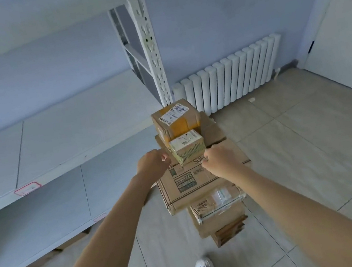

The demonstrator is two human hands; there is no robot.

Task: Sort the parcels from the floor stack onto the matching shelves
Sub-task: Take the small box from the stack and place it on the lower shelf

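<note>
Both hands flank the small pale box point(187, 146) on the stack: left hand point(152, 164) at its left side, fingers curled, right hand point(218, 161) at its lower right corner, also curled. Can't tell if either actually grips it or just touches. Small box sits on a wide flat carton point(192, 184), just in front of a tape-wrapped brown parcel point(175, 119) with a shipping label. More cartons point(218, 210) stacked below on the tile floor point(302, 158). White metal shelving point(55, 142) to the left, shelf label point(27, 189) on its edge. Radiator point(231, 77) behind on the wall.
</note>
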